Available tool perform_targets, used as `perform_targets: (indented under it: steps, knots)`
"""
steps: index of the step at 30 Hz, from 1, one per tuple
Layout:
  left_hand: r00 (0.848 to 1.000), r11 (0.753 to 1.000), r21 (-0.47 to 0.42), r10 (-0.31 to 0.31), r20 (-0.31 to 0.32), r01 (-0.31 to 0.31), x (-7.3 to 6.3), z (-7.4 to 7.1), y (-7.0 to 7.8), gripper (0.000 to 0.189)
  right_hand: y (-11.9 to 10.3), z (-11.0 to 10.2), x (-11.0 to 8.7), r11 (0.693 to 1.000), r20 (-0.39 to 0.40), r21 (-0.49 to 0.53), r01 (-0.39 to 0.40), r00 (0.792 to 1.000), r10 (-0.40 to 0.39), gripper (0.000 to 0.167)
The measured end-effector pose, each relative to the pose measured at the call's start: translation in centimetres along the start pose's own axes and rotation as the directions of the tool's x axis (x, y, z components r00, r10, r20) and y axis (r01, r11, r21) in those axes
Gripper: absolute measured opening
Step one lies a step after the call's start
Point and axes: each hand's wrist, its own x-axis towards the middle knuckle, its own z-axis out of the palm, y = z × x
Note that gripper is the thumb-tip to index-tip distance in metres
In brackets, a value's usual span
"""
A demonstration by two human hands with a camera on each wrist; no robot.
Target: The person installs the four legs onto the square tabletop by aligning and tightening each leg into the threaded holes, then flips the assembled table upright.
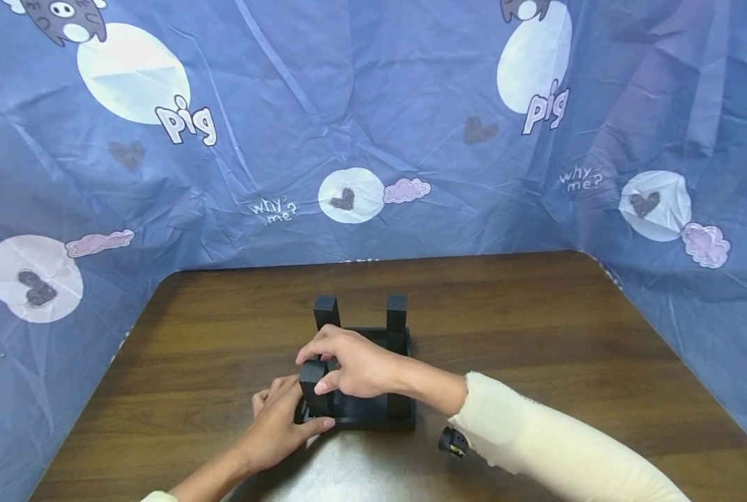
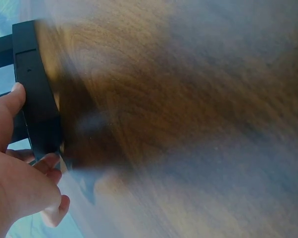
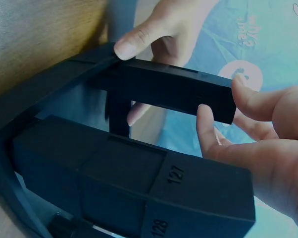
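A black rectangular frame lies on the table with several square black posts standing up from it. My left hand grips the frame's near left corner; in the left wrist view its thumb presses on the frame's side and its fingers curl below. With fingertips and thumb my right hand pinches the top of the near left post. That post stands in the frame's corner in the right wrist view. Closer to that camera is another post, marked 127 and 128.
Two further posts, a far left one and a far right one, rise behind my right hand. The brown wooden table is backed by a blue printed cloth. A small black device sits beneath my right sleeve.
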Motion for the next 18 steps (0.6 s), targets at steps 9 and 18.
perform_targets:
  steps: [9, 18]
  knots:
    - [1.000, 1.000, -0.003, 0.000, -0.003, 0.000, -0.02, 0.05, 0.16, 0.068, 0.25, 0.81, 0.27, 1.000, -0.032, -0.007, -0.017, 0.999, 0.016, 0.033]
    - [1.000, 1.000, 0.009, -0.015, 0.001, 0.015, 0.07, 0.09, 0.27, 0.069, 0.49, 0.82, 0.12, 1.000, -0.040, -0.002, -0.022, 0.999, 0.021, 0.034]
